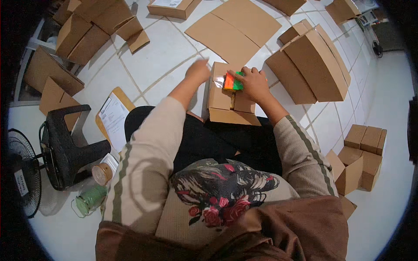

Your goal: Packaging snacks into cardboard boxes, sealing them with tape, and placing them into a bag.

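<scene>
In front of my crossed legs a small cardboard box point(220, 101) rests with a flap standing out on its near side. My right hand point(256, 85) is closed over an orange-and-green tape dispenser point(229, 81) on top of the box. A shiny strip of clear tape point(217, 80) lies on the box's upper left part. Just off the box's left side, my left hand point(199, 71) is raised and smeared by motion, so its fingers are unclear.
A flat cardboard sheet point(235, 28) lies beyond the box, and a larger open carton point(311, 65) stands at its right. Small boxes point(365, 141) are stacked far right. On the left are a clipboard point(114, 114), a black fan point(21, 174) and a green lantern point(89, 200).
</scene>
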A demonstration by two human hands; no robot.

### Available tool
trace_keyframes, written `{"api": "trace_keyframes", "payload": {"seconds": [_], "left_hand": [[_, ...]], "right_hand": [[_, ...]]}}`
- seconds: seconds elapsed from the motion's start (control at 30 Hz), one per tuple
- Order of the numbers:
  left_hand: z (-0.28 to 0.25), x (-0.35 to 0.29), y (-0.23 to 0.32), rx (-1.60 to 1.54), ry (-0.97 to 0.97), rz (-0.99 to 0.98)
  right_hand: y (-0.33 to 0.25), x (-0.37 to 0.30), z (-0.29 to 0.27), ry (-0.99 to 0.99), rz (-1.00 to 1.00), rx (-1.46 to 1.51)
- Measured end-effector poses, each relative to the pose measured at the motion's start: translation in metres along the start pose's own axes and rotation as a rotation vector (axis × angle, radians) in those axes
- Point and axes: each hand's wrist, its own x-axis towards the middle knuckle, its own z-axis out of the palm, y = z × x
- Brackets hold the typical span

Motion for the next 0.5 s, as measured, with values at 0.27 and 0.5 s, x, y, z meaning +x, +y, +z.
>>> {"api": "trace_keyframes", "payload": {"seconds": [0.27,0.5], "left_hand": [[0.009,0.039,0.04,0.09,-0.468,0.403],[0.021,0.02,0.054,0.142,-0.463,0.349]], "right_hand": [[-0.002,-0.003,0.015,0.108,-0.101,0.009],[0.013,-0.036,-0.002,0.002,-0.144,0.09]]}}
